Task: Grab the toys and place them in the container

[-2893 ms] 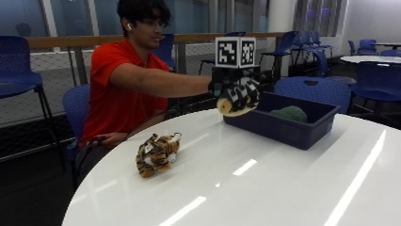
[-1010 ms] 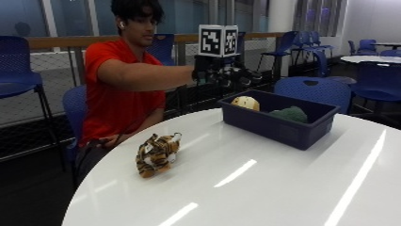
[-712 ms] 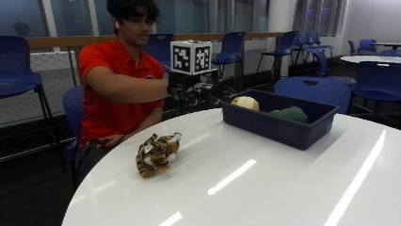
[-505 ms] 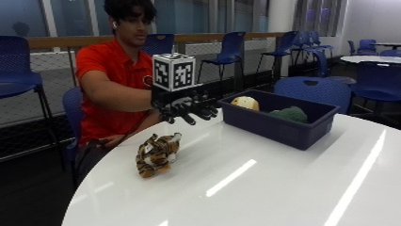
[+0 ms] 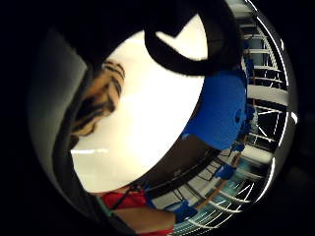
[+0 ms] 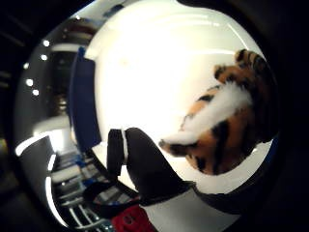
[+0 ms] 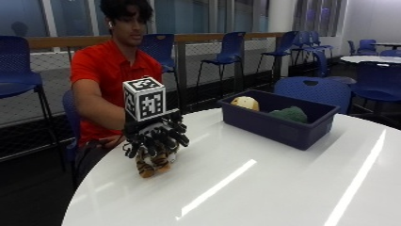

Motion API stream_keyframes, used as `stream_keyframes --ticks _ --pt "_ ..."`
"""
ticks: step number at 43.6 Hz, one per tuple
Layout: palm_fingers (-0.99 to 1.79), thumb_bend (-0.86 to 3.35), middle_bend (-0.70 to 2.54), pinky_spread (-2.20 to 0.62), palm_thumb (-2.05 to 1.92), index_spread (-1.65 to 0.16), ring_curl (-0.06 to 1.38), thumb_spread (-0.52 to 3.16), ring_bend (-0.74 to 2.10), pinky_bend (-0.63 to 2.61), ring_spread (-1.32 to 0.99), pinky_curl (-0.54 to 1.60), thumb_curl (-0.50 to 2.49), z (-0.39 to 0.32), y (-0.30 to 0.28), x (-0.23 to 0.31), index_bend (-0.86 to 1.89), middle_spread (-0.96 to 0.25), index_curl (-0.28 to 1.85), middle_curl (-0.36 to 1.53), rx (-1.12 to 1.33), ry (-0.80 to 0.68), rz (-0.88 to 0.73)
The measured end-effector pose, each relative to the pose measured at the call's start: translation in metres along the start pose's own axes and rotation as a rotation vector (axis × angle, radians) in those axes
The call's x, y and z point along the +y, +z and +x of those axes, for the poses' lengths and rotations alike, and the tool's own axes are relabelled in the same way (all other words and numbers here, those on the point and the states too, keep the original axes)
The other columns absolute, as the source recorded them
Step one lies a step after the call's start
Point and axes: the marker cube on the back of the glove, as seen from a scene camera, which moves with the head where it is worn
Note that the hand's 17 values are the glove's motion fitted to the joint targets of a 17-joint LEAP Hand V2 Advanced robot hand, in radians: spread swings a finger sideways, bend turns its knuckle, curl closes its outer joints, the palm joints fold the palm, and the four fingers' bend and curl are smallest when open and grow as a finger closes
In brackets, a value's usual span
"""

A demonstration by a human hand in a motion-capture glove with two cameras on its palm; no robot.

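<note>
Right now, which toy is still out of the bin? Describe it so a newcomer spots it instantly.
On the round white table, look to the edge nearest the seated person, well away from the blue container. The tiger plush lies there under the gloved right hand. Its orange-and-black stripes set it apart from the tan and green toys in the container.

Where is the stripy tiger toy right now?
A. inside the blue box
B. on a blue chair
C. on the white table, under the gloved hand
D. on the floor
C: the tiger toy lies on the white table with the gloved right hand just above it, fingers spread; the blue container holds only a yellowish toy and a green toy.
</note>
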Motion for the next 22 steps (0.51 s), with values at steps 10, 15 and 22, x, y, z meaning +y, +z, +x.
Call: stream_keyframes --ticks 10,15,22 --pt "-0.18 -0.09 0.08 0.13 -0.13 -0.33 0.26 1.00 0.15 1.06 0.03 0.39 0.16 0.006 0.019 0.005 0.13 -0.04 0.26 0.20 -0.013 -0.003 -0.052" --pt "-0.19 -0.08 0.09 0.13 -0.11 -0.33 0.25 1.00 0.15 1.16 0.03 0.42 0.16 0.011 0.029 0.005 0.14 -0.03 0.26 0.18 -0.008 -0.002 -0.074" --pt "-0.19 -0.07 0.10 0.12 -0.09 -0.34 0.23 1.01 0.15 1.27 0.05 0.44 0.17 0.014 0.036 0.005 0.15 -0.02 0.26 0.17 -0.039 -0.011 -0.106"
